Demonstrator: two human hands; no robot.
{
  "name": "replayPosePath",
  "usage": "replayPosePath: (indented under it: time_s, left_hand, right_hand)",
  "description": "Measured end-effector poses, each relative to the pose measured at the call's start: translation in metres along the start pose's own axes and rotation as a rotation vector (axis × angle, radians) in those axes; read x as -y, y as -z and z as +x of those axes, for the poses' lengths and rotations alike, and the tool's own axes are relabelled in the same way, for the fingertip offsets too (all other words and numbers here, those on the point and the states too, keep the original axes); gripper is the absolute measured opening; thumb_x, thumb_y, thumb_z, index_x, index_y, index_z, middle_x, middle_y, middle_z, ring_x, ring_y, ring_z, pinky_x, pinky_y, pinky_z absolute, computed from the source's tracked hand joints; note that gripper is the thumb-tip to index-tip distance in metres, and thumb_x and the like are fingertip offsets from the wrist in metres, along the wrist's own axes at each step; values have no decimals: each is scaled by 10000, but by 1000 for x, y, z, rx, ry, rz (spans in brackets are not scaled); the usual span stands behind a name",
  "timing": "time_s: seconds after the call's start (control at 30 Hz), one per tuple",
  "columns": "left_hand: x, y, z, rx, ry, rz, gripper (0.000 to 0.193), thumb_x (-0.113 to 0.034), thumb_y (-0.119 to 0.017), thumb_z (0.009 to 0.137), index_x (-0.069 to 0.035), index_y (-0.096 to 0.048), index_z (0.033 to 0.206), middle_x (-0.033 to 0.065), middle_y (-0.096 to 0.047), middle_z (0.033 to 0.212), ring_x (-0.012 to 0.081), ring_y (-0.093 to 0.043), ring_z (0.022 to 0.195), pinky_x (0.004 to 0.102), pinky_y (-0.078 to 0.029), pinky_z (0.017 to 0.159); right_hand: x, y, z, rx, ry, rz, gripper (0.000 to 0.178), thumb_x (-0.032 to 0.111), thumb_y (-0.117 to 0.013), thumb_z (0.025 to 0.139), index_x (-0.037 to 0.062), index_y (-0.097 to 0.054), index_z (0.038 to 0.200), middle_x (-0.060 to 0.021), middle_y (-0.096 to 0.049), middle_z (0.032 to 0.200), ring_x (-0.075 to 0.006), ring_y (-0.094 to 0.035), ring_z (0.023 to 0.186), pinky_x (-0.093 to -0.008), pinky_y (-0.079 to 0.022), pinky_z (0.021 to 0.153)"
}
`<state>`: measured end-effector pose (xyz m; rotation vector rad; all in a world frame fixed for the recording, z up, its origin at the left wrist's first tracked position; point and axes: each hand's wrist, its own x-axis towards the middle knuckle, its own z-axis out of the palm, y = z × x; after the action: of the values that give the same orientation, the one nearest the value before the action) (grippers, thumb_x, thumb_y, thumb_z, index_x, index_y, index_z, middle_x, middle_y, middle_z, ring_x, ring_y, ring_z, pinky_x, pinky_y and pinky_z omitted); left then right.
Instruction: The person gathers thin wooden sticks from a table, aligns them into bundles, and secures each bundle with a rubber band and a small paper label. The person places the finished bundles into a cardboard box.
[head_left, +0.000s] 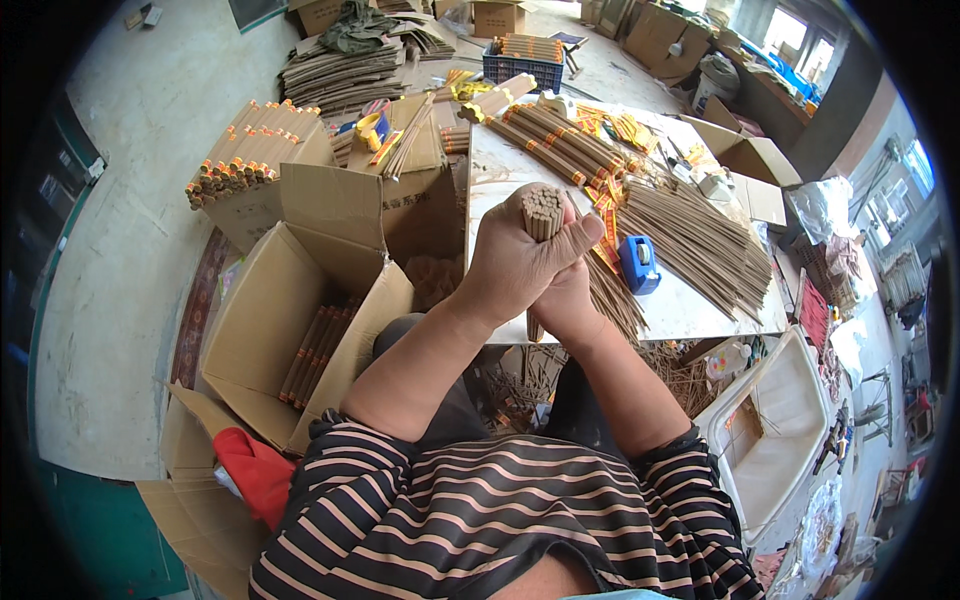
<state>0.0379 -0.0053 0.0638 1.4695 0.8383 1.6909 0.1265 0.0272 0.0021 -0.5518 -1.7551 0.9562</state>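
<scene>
Both of my hands grip an upright bundle of brown incense sticks [543, 212] above the near edge of the white table [490, 170]. My left hand [503, 262] wraps around it near the top, thumb across the front. Closed around the same bundle, my right hand [570, 295] sits lower and is partly hidden behind the left. The sticks' lower ends show below my hands. To the right lie a blue tape dispenser [638, 265] and a spread of loose incense sticks [700, 245]. Behind these are wrapped incense bundles [560, 140] with red and yellow labels.
An open cardboard box [245, 320] at my left holds labelled bundles [320, 350]. More stacked bundles [255, 150] stand beyond it. A blue crate [525, 72] is behind the table. At right sits a white tub [790, 430]; stick scraps [665, 375] lie under the table edge.
</scene>
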Motion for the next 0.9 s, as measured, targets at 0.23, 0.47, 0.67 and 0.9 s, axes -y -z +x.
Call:
replayPosePath:
  time_s: [0.23, 0.47, 0.67, 0.9]
  left_hand:
    - [-10, -5, -6, 128, 8, 27, 294, -261, -721, 783, -36, -530, 779, -4, -537, 683, 63, -497, 613, 212, -428, 585]
    - [-52, -17, -10, 130, -252, 377, 273, -151, -716, 779, -21, -576, 973, 18, -567, 799, 60, -511, 726, 200, -433, 658]
    - [-65, 2, -13, 183, 70, 543, 468, -75, -645, 800, 25, -473, 1223, 41, -580, 983, 60, -512, 863, 226, -452, 773]
    - [-5, -1, -52, 442, 191, 502, 253, -61, -591, 763, 23, -554, 999, 140, -617, 813, 222, -609, 809, 312, -466, 747]
  right_hand:
    - [14, 4, -8, -39, 23, 48, 337, 115, -714, 693, 42, -564, 985, -80, -586, 880, -170, -575, 839, -283, -456, 761]
    - [48, 9, -7, 134, 168, -37, 542, 46, -687, 718, 15, -424, 1191, -101, -511, 1086, -198, -508, 1012, -320, -409, 891]
    - [60, 53, -16, -3, -34, 524, 514, 140, -649, 790, 12, -397, 1218, -80, -515, 1082, -156, -508, 999, -319, -400, 914]
    - [52, 46, -37, 84, 122, -350, 328, 361, -599, 836, 48, -554, 922, -146, -589, 707, -290, -614, 636, -329, -485, 580]
